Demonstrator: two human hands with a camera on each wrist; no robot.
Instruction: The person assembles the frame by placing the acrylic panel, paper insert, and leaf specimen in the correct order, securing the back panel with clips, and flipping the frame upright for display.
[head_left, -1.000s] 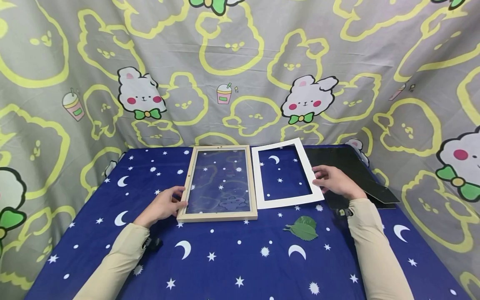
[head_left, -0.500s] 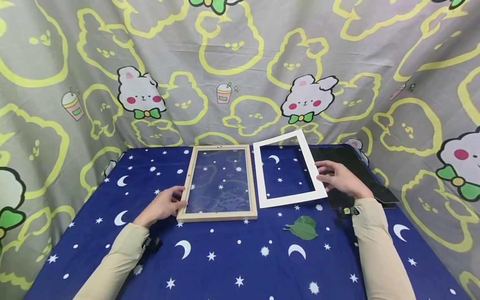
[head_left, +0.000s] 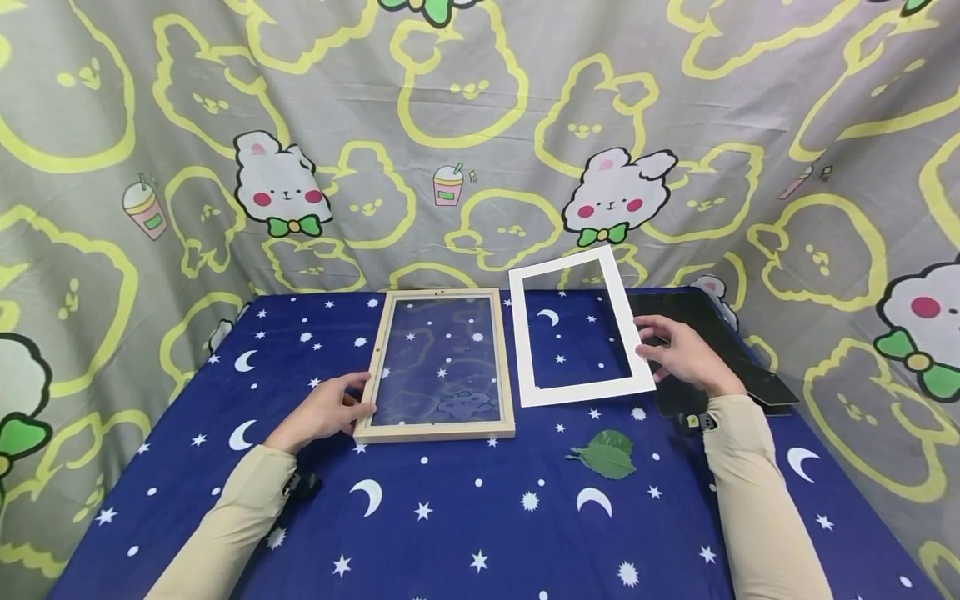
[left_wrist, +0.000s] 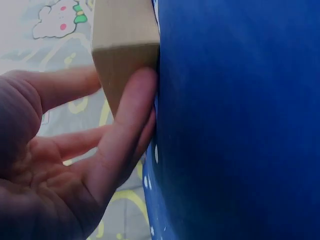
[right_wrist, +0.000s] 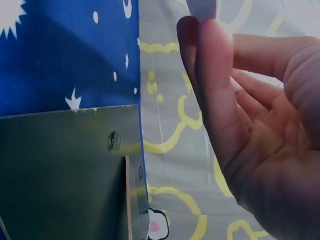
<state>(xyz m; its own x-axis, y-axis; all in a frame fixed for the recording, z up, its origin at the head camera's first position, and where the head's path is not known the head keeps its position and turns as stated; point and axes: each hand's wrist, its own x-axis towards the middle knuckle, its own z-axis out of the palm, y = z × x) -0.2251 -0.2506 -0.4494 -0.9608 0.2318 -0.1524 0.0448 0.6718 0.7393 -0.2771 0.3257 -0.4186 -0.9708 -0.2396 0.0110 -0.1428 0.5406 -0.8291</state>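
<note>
A light wooden picture frame (head_left: 435, 432) with a clear pane lies on the blue cloth. My left hand (head_left: 324, 412) holds its left side bar, thumb at the top edge and fingers against the outer side; the left wrist view shows the wood bar (left_wrist: 125, 35) between them. To the right of the frame, a white mat board (head_left: 585, 392) with a rectangular opening is tilted, its far right corner highest. My right hand (head_left: 686, 357) pinches its right edge between thumb and fingers. In the right wrist view only a white corner of the mat board (right_wrist: 204, 7) shows at the fingertips.
A black backing board (head_left: 667, 308) with a stand leg (head_left: 757, 379) lies right, partly behind my right hand. A green leaf (head_left: 606, 455) rests in front of the mat board. Beyond the table (head_left: 420, 533) hangs a patterned grey curtain (head_left: 360, 100).
My right hand has raised the white mat board and shifted it slightly right, so it stands more tilted and farther from the wooden frame. My left hand and the frame stay in place.
</note>
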